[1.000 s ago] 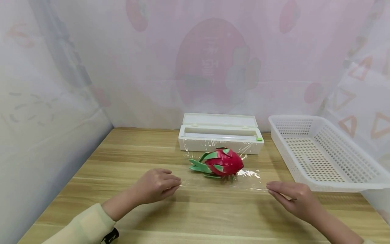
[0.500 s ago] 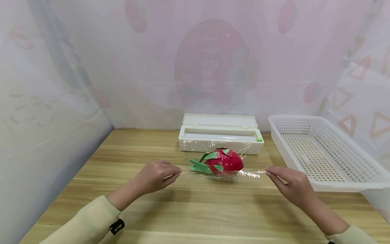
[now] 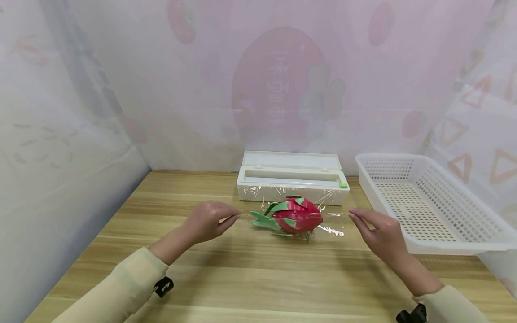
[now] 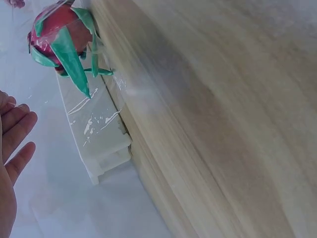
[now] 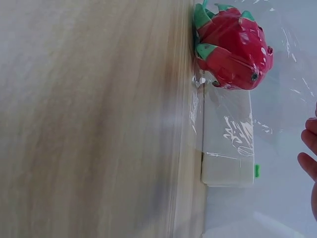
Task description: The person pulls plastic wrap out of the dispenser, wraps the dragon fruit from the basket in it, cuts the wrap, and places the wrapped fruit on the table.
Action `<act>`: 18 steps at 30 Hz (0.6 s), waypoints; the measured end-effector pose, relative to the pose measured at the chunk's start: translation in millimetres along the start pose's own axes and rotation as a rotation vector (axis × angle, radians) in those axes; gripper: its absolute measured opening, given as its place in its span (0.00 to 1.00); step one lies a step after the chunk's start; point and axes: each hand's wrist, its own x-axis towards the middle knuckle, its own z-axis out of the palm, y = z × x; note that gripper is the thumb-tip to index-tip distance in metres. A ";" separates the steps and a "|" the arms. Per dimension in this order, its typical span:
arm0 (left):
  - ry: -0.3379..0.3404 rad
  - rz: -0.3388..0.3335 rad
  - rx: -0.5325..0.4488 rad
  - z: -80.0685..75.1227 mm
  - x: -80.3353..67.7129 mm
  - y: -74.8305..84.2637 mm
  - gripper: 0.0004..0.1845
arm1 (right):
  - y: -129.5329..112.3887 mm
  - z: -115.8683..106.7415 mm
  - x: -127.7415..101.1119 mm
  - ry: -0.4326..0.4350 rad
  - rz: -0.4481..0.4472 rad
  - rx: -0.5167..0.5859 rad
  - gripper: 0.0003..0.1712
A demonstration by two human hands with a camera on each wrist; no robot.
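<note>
A red dragon fruit [image 3: 298, 217] with green leaf tips lies on its side in the middle of the table, under and on clear cling film [image 3: 333, 230]. At its left, my left hand [image 3: 209, 220] pinches one corner of the film's near edge between thumb and fingers. On the other side my right hand [image 3: 379, 231] pinches the opposite corner. The edge stretches between both hands, raised across the fruit. Behind, a white cling film box [image 3: 264, 193] stands with its lid up, and film runs over its front. Both wrist views show the fruit [image 5: 235, 49] through film.
At the right, a white perforated plastic basket [image 3: 464, 247] stands close to my right hand. The wooden table [image 3: 282, 287] stretches in front of the fruit. Printed white cloth [image 3: 181, 112] encloses the back and sides.
Both hands have risen and moved away from me, carrying the film's near edge from in front of the dragon fruit up over it. Fruit, box and basket stay in place.
</note>
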 end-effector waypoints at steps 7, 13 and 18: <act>-0.025 -0.082 -0.012 2.9 1.9 -6.6 0.04 | 4.5 7.1 2.2 0.004 0.062 -0.007 0.11; -0.038 -0.159 -0.040 3.8 2.7 -9.6 0.04 | 4.8 10.3 4.1 -0.014 0.109 -0.020 0.09; -0.037 -0.207 -0.056 5.0 3.0 -11.7 0.04 | 5.4 13.3 5.8 -0.032 0.148 -0.047 0.09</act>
